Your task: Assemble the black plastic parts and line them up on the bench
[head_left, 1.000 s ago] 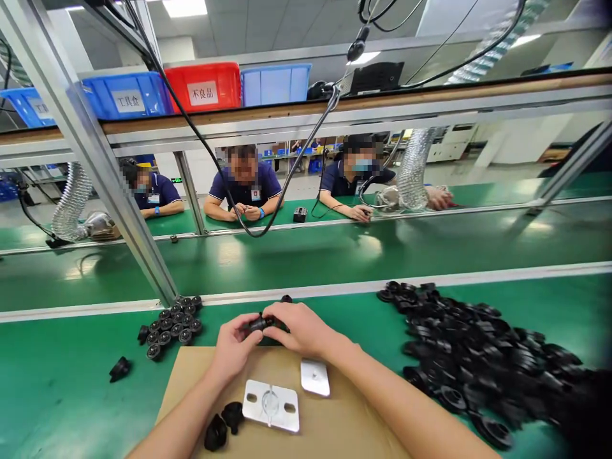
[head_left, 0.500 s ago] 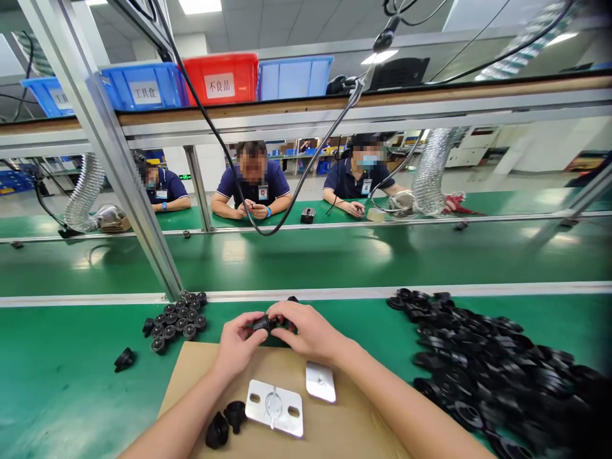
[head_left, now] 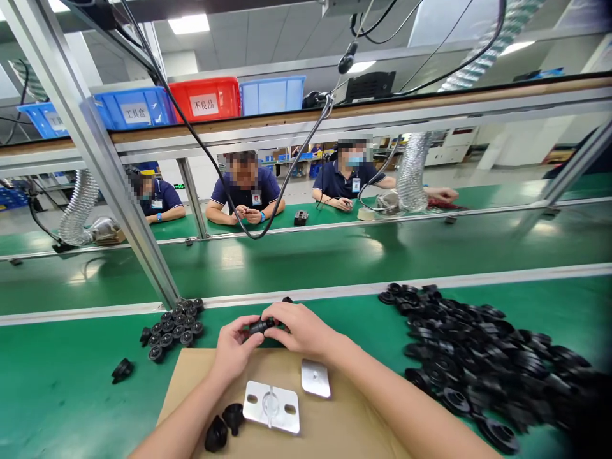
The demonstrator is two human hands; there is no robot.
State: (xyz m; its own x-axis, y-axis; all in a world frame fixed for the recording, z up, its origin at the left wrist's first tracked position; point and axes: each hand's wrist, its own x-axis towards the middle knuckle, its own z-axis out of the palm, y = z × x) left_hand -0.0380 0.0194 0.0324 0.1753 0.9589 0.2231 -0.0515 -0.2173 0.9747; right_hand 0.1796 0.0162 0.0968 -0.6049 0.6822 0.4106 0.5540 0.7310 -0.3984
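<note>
From the head camera, the left hand and the right hand meet just above the far edge of the cardboard sheet, both pinching one small black part between thumb and fingertips; the part sits in the air between the two hands, not resting on anything. Against the pictures from a second and half a second ago, the hands and the part keep nearly the same pose and place, fingers closed on the same piece; only the view has swung slightly, so the shelf bins and the people across the line sit a little differently in the frame. On the cardboard lie a slotted metal plate with a clear piece on it, a smaller metal plate just beside it to the right, and two loose black parts at the near left, all where they were. To the left on the green bench stands a tidy cluster of black parts near the foot of the slanted aluminium post, with one stray black piece well apart. To the right a broad heap of black rings spreads almost to the picture's edge, near the right forearm. Open green surface lies left of the cardboard and beyond the hands up to the white rail
</note>
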